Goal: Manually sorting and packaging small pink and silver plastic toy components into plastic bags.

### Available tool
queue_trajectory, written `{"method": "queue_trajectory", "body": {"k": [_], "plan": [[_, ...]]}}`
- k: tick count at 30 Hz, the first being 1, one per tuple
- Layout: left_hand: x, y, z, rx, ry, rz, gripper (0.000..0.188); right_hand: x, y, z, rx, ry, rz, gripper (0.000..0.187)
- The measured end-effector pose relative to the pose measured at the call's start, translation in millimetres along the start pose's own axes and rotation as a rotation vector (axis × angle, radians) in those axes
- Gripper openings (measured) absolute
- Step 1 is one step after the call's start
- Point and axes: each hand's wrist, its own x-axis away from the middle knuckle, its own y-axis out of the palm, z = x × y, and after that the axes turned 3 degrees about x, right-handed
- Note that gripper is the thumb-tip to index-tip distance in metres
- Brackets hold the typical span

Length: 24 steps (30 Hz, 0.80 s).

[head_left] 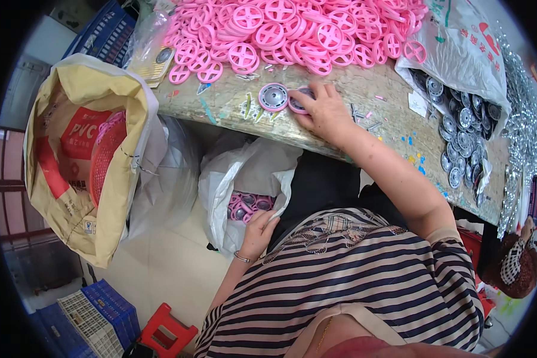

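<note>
My right hand (328, 114) is closed on a small toy wheel (298, 101), a pink ring with a grey hub, resting on the worn tabletop. My fingers cover part of it. Just left of it, touching or nearly so, lies a matching wheel (273, 97), face up. Below the table edge, my left hand (258, 234) pinches the rim of an open white woven sack (218, 185). Inside the sack are several pink wheels with grey hubs (247, 206).
Loose pink spoked rings (268, 33) are heaped at the table's back. Grey and black hubs (459, 143) spill from a white bag (459, 53) on the right. A large yellow-lined sack (128, 113) stands left; blue crates (104, 307) and a red stool (164, 331) are lower left.
</note>
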Motion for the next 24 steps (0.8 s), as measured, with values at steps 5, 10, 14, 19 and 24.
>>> {"method": "queue_trajectory", "body": {"k": [5,10,14,19,24], "plan": [[0,2,-9,0.008,0.091,0.055,0.015,-23,-8,-20,-0.232,-0.014,0.201,0.045],[-5,0,-10,-0.010,0.107,0.052,0.015,-44,11,-51,-0.081,-0.070,-0.010,0.053],[-1,-4,-6,0.009,0.032,0.016,0.016,-59,20,-45,-0.045,-0.116,-0.051,0.050],[7,0,-21,0.067,0.007,0.045,0.018,-50,6,-72,-0.410,-0.171,-0.075,0.047],[10,-3,-13,0.065,-0.040,0.035,0.018,25,15,-128,-0.599,-0.338,-0.386,0.072]]}}
